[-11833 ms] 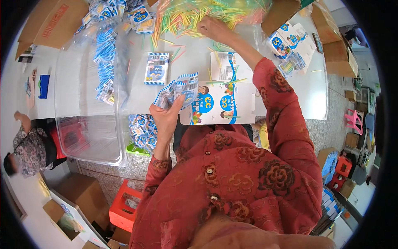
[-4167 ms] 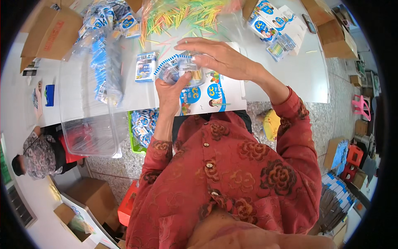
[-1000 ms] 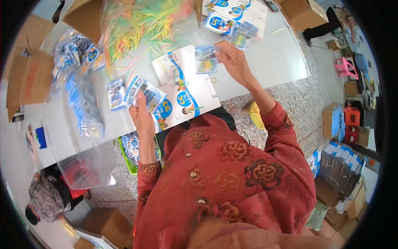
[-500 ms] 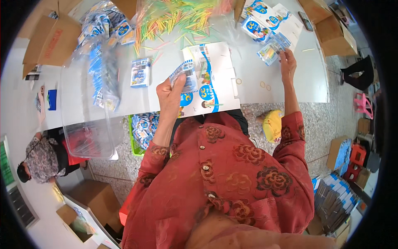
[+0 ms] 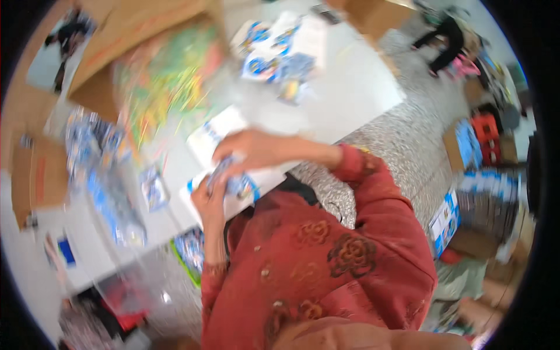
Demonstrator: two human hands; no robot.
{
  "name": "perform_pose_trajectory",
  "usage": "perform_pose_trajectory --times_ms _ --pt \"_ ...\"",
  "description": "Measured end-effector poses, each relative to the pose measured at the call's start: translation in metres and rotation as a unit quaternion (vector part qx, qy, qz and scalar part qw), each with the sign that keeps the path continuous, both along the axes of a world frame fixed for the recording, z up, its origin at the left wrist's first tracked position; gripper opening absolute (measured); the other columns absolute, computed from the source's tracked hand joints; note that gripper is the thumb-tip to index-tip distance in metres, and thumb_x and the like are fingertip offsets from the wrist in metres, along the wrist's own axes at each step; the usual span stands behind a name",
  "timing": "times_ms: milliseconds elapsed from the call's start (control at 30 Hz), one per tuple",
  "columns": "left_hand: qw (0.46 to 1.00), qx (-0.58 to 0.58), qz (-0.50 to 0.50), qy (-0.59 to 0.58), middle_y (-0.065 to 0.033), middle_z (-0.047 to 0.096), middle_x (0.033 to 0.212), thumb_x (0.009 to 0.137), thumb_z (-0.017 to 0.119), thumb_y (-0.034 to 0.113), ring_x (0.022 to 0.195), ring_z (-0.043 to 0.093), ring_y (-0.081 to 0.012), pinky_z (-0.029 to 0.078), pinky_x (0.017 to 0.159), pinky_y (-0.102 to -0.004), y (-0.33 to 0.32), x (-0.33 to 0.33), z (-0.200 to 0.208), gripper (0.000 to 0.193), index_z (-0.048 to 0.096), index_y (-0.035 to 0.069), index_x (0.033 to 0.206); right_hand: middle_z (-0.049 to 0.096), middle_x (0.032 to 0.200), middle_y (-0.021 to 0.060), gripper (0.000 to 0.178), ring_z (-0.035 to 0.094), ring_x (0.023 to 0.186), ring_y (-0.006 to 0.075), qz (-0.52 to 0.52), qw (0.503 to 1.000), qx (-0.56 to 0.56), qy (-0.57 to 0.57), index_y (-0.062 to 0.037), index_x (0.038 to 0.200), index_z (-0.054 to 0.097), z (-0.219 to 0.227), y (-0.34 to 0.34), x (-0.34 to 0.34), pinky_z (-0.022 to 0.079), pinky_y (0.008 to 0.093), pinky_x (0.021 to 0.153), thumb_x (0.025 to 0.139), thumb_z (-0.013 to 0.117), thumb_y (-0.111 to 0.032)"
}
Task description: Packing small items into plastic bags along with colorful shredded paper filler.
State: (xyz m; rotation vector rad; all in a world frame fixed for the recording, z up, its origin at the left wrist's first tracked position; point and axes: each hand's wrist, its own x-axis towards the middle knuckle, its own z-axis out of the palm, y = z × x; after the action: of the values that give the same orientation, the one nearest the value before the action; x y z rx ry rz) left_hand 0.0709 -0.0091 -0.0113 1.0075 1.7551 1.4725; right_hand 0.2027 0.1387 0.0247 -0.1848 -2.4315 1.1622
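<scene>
My left hand [image 5: 210, 199] is closed, with thumb and fingers pinching a small blue-and-white packet [image 5: 221, 169]. From the right, my right hand [image 5: 256, 153] reaches over, its fingers bent down onto the top of the same packet. Motion smears the fingers and most of the packet is hidden. Beneath both hands, at the near edge of the table, lies a white printed card [image 5: 233, 205] with a blue band. Another blue-and-white packet [image 5: 153, 189] lies flat to the left of my hands.
A cardboard box [image 5: 146, 29] stands behind loose thin coloured sticks [image 5: 184, 87]. More packets [image 5: 87, 137] heap up at the left. Printed cards with packets [image 5: 262, 64] lie at the far side. A green basket [image 5: 185, 265] of packets sits below the table edge.
My right hand has left the packet at the far right and come across to the one in my left hand. The whole view has turned and blurred.
</scene>
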Motion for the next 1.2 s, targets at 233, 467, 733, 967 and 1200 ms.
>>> perform_pose_trajectory --times_ms 233,467,733,967,1200 --pt "0.998 0.002 -0.014 -0.059 0.0003 0.06 0.078 0.086 0.058 0.011 0.067 0.051 -0.0053 0.04 0.057 -0.0214 -0.017 -0.008 0.005 0.017 0.064 -0.003 0.094 0.059 0.065 0.0164 0.027 0.058 0.067 0.0367 0.008 0.991 0.118 -0.059 -0.0068 0.072 0.058 0.013 -0.014 -0.03 0.045 0.0455 0.056 0.075 0.059 -0.034" --pt "0.995 0.048 -0.076 -0.053 -0.0008 0.061 0.08 0.084 0.059 0.005 0.07 0.053 -0.0062 0.042 0.06 -0.0202 -0.019 -0.015 0.012 0.014 0.063 -0.002 0.095 0.057 0.063 0.0176 0.023 0.057 0.065 0.0377 0.034 0.99 0.132 -0.041 -0.0036 0.07 0.058 0.02 -0.016 -0.033 0.043 0.0465 0.056 0.073 0.06 -0.026" --pt "0.999 0.018 0.033 -0.016 0.0 0.058 0.072 0.076 0.064 0.002 0.064 0.05 -0.0068 0.04 0.057 -0.0218 -0.021 -0.012 0.02 0.003 0.062 0.0 0.077 0.059 0.091 0.013 0.027 0.057 0.085 0.0324 0.062 0.996 0.059 -0.031 -0.0035 0.088 0.057 0.029 -0.024 -0.04 0.046 0.0409 0.071 0.073 0.061 -0.026" --pt "0.98 0.126 0.065 -0.14 0.0032 0.052 0.066 0.071 0.07 -0.004 0.064 0.045 -0.0032 0.038 0.057 -0.0198 -0.016 -0.017 0.014 0.02 0.052 0.004 0.065 0.058 0.106 0.011 0.037 0.059 0.088 0.0244 -0.038 0.996 0.045 0.063 -0.0076 0.107 0.059 0.06 -0.026 -0.015 0.05 0.0321 0.073 0.071 0.069 -0.009" --pt "0.983 0.149 0.061 -0.094 0.0033 0.053 0.067 0.072 0.07 -0.004 0.063 0.046 -0.0029 0.038 0.057 -0.0189 -0.015 -0.018 0.013 0.018 0.055 0.004 0.067 0.058 0.099 0.0075 0.031 0.06 0.079 0.0217 -0.056 0.978 0.187 0.067 -0.0058 0.101 0.06 0.045 -0.039 -0.027 0.05 0.0288 0.062 0.072 0.069 -0.01"
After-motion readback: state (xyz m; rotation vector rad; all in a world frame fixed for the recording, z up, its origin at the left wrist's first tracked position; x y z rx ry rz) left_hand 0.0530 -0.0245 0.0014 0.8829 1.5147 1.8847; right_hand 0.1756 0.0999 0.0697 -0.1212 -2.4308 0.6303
